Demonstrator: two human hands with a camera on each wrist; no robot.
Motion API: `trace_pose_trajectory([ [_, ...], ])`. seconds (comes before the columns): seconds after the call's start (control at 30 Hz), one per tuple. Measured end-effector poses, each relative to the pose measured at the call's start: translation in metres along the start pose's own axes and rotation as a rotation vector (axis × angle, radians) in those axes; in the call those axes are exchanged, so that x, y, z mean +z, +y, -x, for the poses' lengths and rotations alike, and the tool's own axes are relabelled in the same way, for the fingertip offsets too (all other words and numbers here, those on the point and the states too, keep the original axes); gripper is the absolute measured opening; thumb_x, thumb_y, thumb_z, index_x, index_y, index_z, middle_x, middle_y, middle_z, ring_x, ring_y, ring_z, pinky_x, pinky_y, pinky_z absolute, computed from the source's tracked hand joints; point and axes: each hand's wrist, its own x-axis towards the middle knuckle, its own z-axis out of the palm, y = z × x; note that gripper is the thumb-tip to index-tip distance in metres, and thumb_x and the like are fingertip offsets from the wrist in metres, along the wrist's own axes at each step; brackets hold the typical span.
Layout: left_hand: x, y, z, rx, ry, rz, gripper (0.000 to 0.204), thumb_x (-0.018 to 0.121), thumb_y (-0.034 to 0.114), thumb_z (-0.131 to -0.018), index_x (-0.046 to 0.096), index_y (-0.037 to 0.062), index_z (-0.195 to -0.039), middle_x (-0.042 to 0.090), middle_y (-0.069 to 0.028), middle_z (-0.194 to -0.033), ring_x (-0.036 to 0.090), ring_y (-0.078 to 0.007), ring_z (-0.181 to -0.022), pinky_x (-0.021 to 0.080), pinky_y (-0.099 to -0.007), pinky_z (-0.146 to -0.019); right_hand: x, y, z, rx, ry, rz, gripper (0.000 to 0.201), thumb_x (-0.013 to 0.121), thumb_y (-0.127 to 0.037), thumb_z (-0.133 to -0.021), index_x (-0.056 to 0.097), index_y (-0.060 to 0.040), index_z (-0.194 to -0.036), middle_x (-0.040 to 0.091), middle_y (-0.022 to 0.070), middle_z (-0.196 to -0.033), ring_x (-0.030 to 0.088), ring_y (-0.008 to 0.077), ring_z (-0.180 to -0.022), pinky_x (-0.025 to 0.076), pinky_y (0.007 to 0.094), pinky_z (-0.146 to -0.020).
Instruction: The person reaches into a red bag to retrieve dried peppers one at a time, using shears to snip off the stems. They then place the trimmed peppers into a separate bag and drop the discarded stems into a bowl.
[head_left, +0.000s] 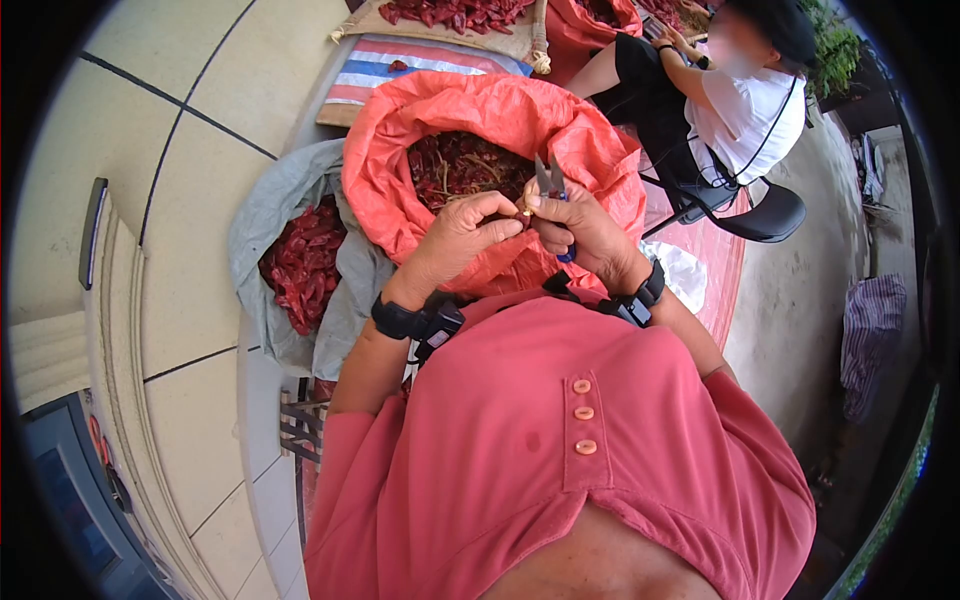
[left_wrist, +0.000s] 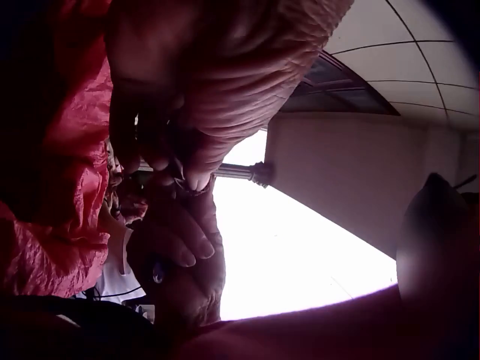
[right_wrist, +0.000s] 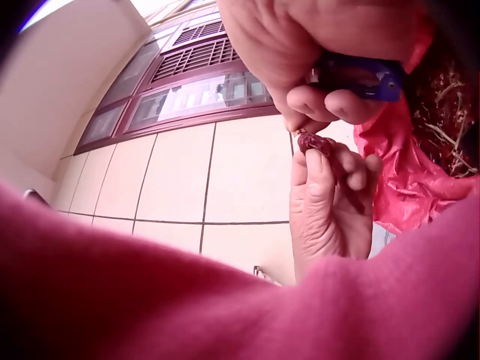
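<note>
My left hand pinches a dark red dried chili pepper between thumb and fingers. Meeting it at the pepper's stem end are the thumb and fingertips of my right hand. That hand also grips a pair of snips with blue handles, its pointed blades spread and facing away from me. In the right wrist view, a blue handle shows against the palm. Both hands are over the near rim of a large red sack, which contains dried chilies and pale stems.
Left of the red sack stands a grey sack of red chilies. Beyond lie a striped sheet and a burlap cloth with more chilies. A person in a white top sits on a black chair at the right.
</note>
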Motion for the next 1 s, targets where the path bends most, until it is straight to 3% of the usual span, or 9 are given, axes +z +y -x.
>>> trace_pose_trajectory([
  [0.17, 0.023, -0.006, -0.008, -0.138, 0.215, 0.417, 0.017, 0.057, 0.019, -0.096, 0.058, 0.0026, -0.102, 0.056, 0.0007, -0.085, 0.053, -0.0065, -0.079, 0.045, -0.0208, -0.072, 0.006, 0.002, -0.008, -0.364, 0.156, 0.421, 0.007, 0.061, -0.013, -0.092, 0.056, -0.0087, -0.093, 0.053, -0.0025, -0.071, 0.042, 0.0038, -0.049, 0.034, 0.0189, -0.045],
  [0.33, 0.020, -0.001, -0.018, -0.171, 0.183, 0.283, 0.018, 0.058, 0.018, -0.094, 0.061, 0.0005, -0.097, 0.060, 0.0001, -0.081, 0.054, -0.0061, -0.074, 0.046, -0.0220, -0.067, 0.009, 0.005, -0.007, -0.507, 0.225, 0.527, 0.006, 0.058, -0.013, -0.095, 0.054, -0.0079, -0.094, 0.053, -0.0026, -0.072, 0.042, 0.0032, -0.050, 0.033, 0.0190, -0.044],
  [0.6, 0.013, -0.005, -0.014, -0.123, 0.006, 0.180, 0.014, 0.059, 0.016, -0.094, 0.061, 0.0026, -0.094, 0.058, 0.0011, -0.081, 0.053, -0.0057, -0.075, 0.045, -0.0214, -0.068, -0.002, -0.002, 0.002, -0.072, 0.078, 0.014, 0.004, 0.057, -0.012, -0.094, 0.054, -0.0106, -0.095, 0.045, -0.0056, -0.066, 0.035, 0.0027, -0.046, 0.028, 0.0187, -0.042],
  [0.7, 0.011, -0.009, -0.013, 0.010, -0.087, 0.157, 0.014, 0.059, 0.016, -0.094, 0.061, 0.0021, -0.094, 0.058, 0.0004, -0.081, 0.054, -0.0064, -0.075, 0.045, -0.0222, -0.069, -0.014, 0.002, -0.002, 0.055, 0.001, -0.197, 0.005, 0.058, -0.013, -0.094, 0.055, -0.0103, -0.094, 0.046, -0.0059, -0.065, 0.035, 0.0020, -0.046, 0.028, 0.0186, -0.042],
  [0.73, 0.011, -0.009, -0.013, -0.015, -0.082, 0.176, 0.014, 0.059, 0.015, -0.093, 0.061, 0.0018, -0.095, 0.058, 0.0002, -0.082, 0.054, -0.0069, -0.075, 0.045, -0.0225, -0.069, -0.017, 0.003, -0.003, 0.098, -0.029, -0.276, 0.005, 0.058, -0.014, -0.094, 0.055, -0.0100, -0.093, 0.047, -0.0058, -0.065, 0.035, 0.0018, -0.046, 0.028, 0.0187, -0.042],
  [0.8, 0.011, -0.008, -0.008, -0.069, -0.073, 0.215, 0.015, 0.059, 0.015, -0.093, 0.062, 0.0012, -0.097, 0.059, 0.0000, -0.083, 0.055, -0.0078, -0.076, 0.046, -0.0230, -0.070, -0.015, 0.001, 0.001, 0.017, 0.066, -0.073, 0.006, 0.058, -0.014, -0.094, 0.056, -0.0094, -0.093, 0.049, -0.0053, -0.066, 0.036, 0.0022, -0.047, 0.029, 0.0187, -0.042],
  [0.9, 0.002, -0.014, 0.012, -0.111, 0.141, 0.011, 0.016, 0.058, 0.013, -0.093, 0.062, 0.0009, -0.102, 0.061, -0.0008, -0.087, 0.056, -0.0088, -0.080, 0.046, -0.0233, -0.074, -0.022, -0.012, 0.014, -0.126, 0.251, 0.268, 0.009, 0.062, -0.015, -0.090, 0.056, -0.0084, -0.094, 0.054, -0.0040, -0.070, 0.045, 0.0034, -0.051, 0.033, 0.0187, -0.043],
  [0.93, -0.004, -0.016, 0.023, -0.125, 0.250, 0.065, 0.016, 0.057, 0.012, -0.093, 0.063, 0.0011, -0.103, 0.062, -0.0014, -0.091, 0.057, -0.0085, -0.085, 0.047, -0.0232, -0.077, -0.025, -0.018, 0.022, -0.208, 0.368, 0.394, 0.011, 0.063, -0.015, -0.088, 0.056, -0.0093, -0.095, 0.056, -0.0033, -0.072, 0.046, 0.0028, -0.054, 0.033, 0.0180, -0.045],
  [1.0, -0.030, -0.036, 0.056, -0.182, 0.512, -0.093, 0.015, 0.057, 0.010, -0.092, 0.064, 0.0011, -0.102, 0.063, -0.0025, -0.093, 0.058, -0.0097, -0.087, 0.047, -0.0245, -0.079, -0.055, -0.021, 0.043, -0.287, 0.613, 0.518, 0.015, 0.064, -0.014, -0.085, 0.056, -0.0096, -0.097, 0.058, -0.0029, -0.076, 0.048, 0.0023, -0.058, 0.033, 0.0170, -0.046],
])
